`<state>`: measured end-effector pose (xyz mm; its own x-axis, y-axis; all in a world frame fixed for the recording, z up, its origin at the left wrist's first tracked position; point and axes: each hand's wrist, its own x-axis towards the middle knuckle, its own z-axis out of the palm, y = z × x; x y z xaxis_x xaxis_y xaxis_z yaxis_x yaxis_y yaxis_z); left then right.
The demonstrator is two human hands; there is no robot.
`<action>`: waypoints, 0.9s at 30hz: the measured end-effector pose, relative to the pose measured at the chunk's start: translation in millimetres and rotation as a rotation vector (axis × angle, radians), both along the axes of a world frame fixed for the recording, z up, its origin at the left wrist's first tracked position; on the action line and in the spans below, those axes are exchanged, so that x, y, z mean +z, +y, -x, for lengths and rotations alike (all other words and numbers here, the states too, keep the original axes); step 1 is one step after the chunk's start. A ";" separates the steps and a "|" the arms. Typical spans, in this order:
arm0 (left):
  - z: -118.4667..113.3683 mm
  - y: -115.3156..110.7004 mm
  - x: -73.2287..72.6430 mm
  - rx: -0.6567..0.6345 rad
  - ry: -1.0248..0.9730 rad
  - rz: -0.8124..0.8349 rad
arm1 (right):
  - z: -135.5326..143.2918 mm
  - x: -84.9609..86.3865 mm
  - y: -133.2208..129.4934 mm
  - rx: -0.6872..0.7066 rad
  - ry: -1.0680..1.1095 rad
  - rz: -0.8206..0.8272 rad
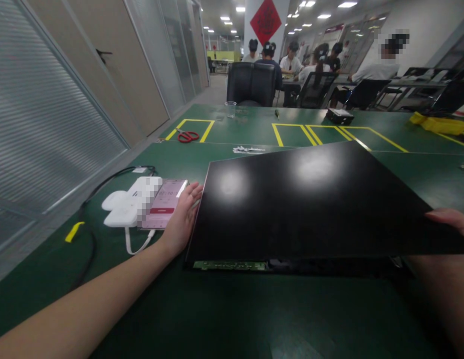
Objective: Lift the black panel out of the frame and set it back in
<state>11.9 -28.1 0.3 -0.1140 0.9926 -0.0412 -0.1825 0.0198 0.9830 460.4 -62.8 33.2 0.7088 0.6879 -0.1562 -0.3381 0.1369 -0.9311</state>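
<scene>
A large black display panel [292, 209] tilts over the green table, its right side lifted higher than its left. My right hand [451, 222] grips its right corner, thumb on top and the other fingers hidden underneath. Along the panel's left edge rests my left hand [185, 219], fingers stretched out and touching the side. Beneath the front edge shows a green circuit board strip [230, 266] in a dark frame. Close to my left hand lies a phone [166, 202] with a lit pink screen, next to a white charging device [132, 202].
Red-handled scissors [188, 136], a clear plastic cup [230, 109], a screwdriver [277, 114] and a black box [340, 116] stand or lie farther back. Yellow tape marks the green table [232, 314]. A black cable [92, 197] runs along the left. Several people sit beyond.
</scene>
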 end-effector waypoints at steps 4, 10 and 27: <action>-0.6 0.8 -2.2 0.019 0.015 -0.019 | 2.6 -2.1 0.8 0.029 -0.042 0.005; 0.0 1.1 -4.8 0.002 0.025 -0.035 | 10.1 2.5 1.8 0.059 0.016 0.071; -1.8 1.3 -4.9 -0.005 -0.011 -0.017 | 12.2 -1.0 3.9 0.165 0.069 0.069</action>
<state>13.7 -26.8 -4.6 -0.1085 0.9938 -0.0254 -0.1928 0.0040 0.9812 448.2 -58.9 32.2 0.5734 0.7797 -0.2517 -0.4144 0.0111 -0.9100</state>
